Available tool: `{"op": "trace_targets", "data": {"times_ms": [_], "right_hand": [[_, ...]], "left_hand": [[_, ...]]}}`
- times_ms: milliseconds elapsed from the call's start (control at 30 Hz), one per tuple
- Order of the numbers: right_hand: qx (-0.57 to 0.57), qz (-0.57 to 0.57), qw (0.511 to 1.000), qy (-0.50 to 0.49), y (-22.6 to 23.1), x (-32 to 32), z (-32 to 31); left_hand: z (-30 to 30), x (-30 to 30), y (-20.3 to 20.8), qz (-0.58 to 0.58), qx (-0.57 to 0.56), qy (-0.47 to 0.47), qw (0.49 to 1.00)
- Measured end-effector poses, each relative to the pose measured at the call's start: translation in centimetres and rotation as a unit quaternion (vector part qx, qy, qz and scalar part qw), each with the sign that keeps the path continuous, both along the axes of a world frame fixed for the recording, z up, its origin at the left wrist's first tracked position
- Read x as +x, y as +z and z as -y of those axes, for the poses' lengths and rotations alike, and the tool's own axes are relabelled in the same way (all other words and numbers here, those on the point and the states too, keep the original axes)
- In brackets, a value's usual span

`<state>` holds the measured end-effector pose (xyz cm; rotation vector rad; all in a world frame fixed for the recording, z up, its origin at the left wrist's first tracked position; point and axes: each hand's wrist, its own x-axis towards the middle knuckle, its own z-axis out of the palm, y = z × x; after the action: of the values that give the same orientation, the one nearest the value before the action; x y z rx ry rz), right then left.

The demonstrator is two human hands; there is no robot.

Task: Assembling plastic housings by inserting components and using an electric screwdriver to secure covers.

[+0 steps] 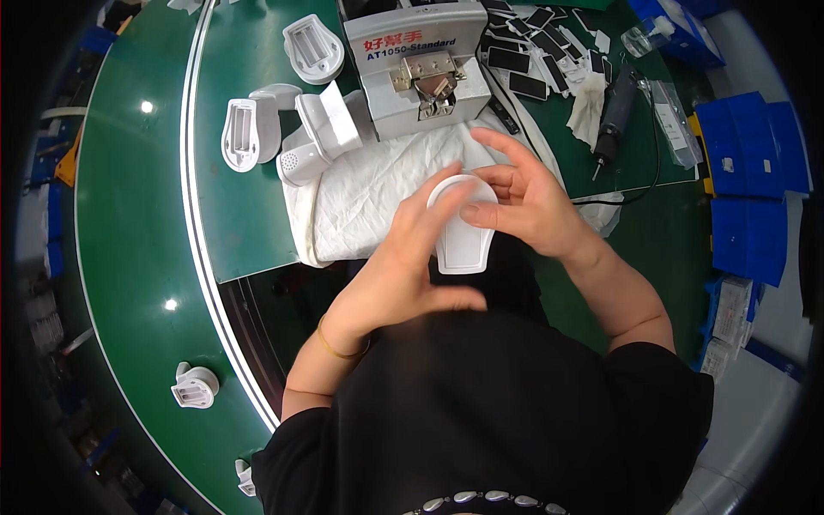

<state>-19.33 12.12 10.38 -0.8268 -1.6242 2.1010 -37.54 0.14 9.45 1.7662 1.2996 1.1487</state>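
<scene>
A white, keyhole-shaped plastic cover [464, 245] is up between my hands, above the near edge of the bench. My right hand [536, 202] has its thumb on the cover's face. Its index finger is stretched away, and other fingers curl behind the rim. My left hand [410, 257] lies along the cover's left side with its fingers reaching over the upper rim, slightly blurred. The left thumb sticks out below, apart from the cover. A white crumpled cloth [369, 210] is spread on the bench beyond my hands.
A silver bench machine [421, 77] stands ahead. White plastic housings [245, 133] sit to its left. At the right lie an electric screwdriver [614, 124] and several dark-faced rectangular parts [528, 86]. Blue bins [742, 146] line the far right. Another housing [196, 386] rests on the green left surface.
</scene>
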Motion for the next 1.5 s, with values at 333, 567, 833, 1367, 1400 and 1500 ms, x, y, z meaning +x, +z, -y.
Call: {"op": "trace_targets", "data": {"times_ms": [333, 567, 833, 1367, 1400, 1500], "right_hand": [[0.364, 0.535, 0.671, -0.364, -5.9, 12.4, -20.0], [-0.039, -0.071, 0.952, -0.294, -4.3, 15.4, -21.0], [0.298, -0.334, 0.884, -0.137, 7.8, -4.6, -11.8], [0.275, -0.226, 0.911, -0.207, 8.9, -11.4, -7.2], [0.273, -0.223, 0.913, -0.206, 8.7, -11.3, -6.6], [0.222, -0.205, 0.927, -0.223, 8.7, -9.8, -4.2]], "left_hand": [[-1.1, -0.3, -1.4, -0.021, 0.013, 0.167, 0.986], [-0.7, -0.7, -1.3, 0.033, -0.004, 0.129, 0.991], [-0.8, -0.4, -2.7, -0.069, 0.010, 0.089, 0.994], [-0.2, 0.4, -5.3, -0.105, 0.089, 0.117, 0.984], [-0.1, 0.5, -5.5, -0.089, 0.089, 0.122, 0.984], [0.1, 0.8, -5.4, -0.103, 0.075, 0.136, 0.982]]}}
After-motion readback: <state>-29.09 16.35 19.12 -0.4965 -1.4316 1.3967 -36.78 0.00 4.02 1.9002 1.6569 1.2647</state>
